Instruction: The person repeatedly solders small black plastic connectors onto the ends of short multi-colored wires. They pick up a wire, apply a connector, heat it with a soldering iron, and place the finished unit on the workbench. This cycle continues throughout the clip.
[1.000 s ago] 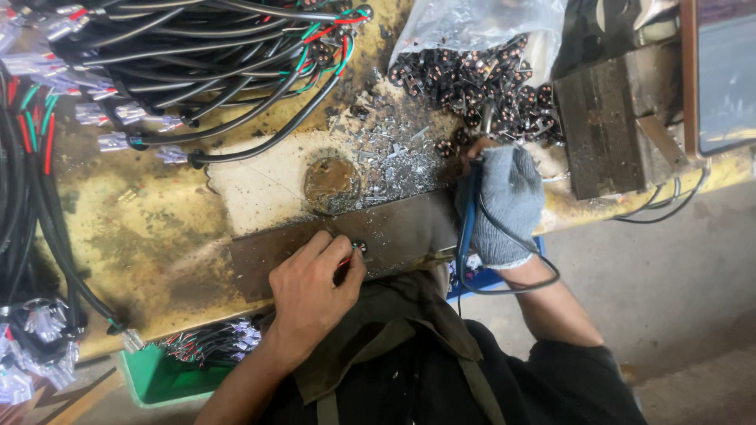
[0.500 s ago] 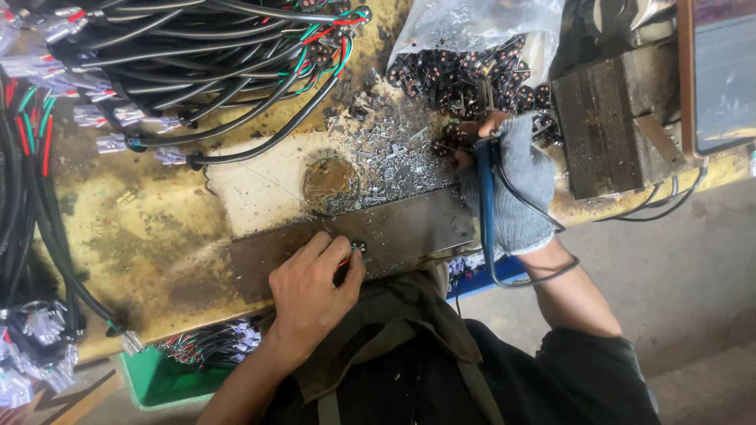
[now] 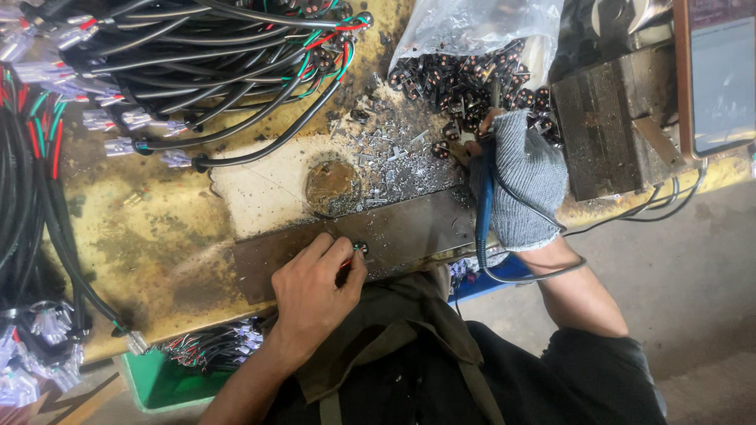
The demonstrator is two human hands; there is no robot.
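A cable-assembly workshop: a stained yellow workbench (image 3: 118, 236) strewn with metal shavings (image 3: 394, 161), bundles of black cables (image 3: 197, 47), a bag of small connectors (image 3: 472, 55) and a bare concrete floor (image 3: 693, 267).

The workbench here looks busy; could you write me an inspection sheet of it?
Surface: worn yellow bench top, dark metal plate at its near edge.
Job's things: small black plug parts spilling from a clear plastic bag.
Clutter: silvery metal scraps.
Grippers: bare left hand pinches a small part on the plate; grey-gloved right hand reaches the plug parts.
Cables: black cable bundles, blue cord.
Surroundings: green bin, concrete floor.
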